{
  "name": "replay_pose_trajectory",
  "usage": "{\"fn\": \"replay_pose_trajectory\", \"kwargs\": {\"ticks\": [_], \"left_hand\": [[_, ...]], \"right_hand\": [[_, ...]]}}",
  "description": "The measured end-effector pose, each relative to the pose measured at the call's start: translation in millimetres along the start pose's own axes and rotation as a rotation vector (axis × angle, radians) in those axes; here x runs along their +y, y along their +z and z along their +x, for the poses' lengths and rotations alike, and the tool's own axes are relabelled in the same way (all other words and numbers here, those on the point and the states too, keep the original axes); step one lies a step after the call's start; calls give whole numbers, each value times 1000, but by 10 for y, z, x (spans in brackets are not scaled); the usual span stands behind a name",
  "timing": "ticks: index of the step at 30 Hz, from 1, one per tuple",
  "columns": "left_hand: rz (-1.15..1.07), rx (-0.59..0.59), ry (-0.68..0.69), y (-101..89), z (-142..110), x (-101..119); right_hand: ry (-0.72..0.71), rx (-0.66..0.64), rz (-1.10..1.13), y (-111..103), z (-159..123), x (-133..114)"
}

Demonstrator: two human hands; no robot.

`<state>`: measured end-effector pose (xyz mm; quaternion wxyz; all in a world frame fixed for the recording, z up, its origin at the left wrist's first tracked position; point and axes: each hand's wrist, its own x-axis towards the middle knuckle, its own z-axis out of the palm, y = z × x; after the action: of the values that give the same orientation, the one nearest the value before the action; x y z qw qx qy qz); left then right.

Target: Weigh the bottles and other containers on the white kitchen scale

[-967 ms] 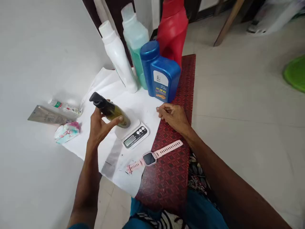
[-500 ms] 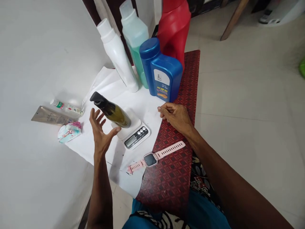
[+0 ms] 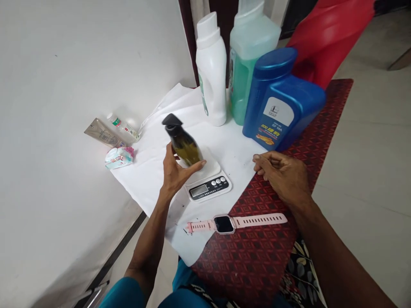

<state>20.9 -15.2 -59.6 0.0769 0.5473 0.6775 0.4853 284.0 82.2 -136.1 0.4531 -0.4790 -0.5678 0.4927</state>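
A dark olive bottle with a black pump head (image 3: 186, 147) stands on a small white digital scale (image 3: 209, 188), leaning a little in view. My left hand (image 3: 176, 173) is wrapped around the bottle's lower part, its thumb across the front and its other fingers partly hidden behind. The scale's display is too faint to read. My right hand (image 3: 284, 173) rests at the edge of the white cloth, thumb pressed to curled fingers, with nothing visible in them. A pink-strapped smartwatch (image 3: 224, 224) lies in front of the scale.
Behind stand a white bottle (image 3: 212, 72), a green liquid bottle (image 3: 253, 47), a blue jug (image 3: 284, 102) and a red container (image 3: 330, 38). At left by the wall lie a tube (image 3: 104, 133), a small clear bottle (image 3: 123, 127) and a soft pack (image 3: 118, 157). White cloth (image 3: 154, 179) partly covers the red-patterned table (image 3: 244, 252).
My left hand was spread beside the bottle and has closed around it. My right hand stays curled near the blue jug. The camera view has shifted, bringing the table objects rightward.
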Motion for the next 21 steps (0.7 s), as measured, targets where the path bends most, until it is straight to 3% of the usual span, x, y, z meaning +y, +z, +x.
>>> {"fn": "replay_pose_trajectory", "kwargs": {"ticks": [3,6,12,15,21], "left_hand": [[1,168,-81,-194,54,-245],[81,335,-171,-510,217,-605],[399,545,-405,-1057,676,-1175],[431,580,-450,-1132,900,-1316],[388,607,-432,-1046,1284,-1470]], "right_hand": [[4,-19,0,-6,3,0],[-3,-32,-12,-11,13,7],[-13,-32,-59,-8,17,-9],[-10,-29,-55,-7,14,-21],[-23,-16,-55,-22,4,-32]]}}
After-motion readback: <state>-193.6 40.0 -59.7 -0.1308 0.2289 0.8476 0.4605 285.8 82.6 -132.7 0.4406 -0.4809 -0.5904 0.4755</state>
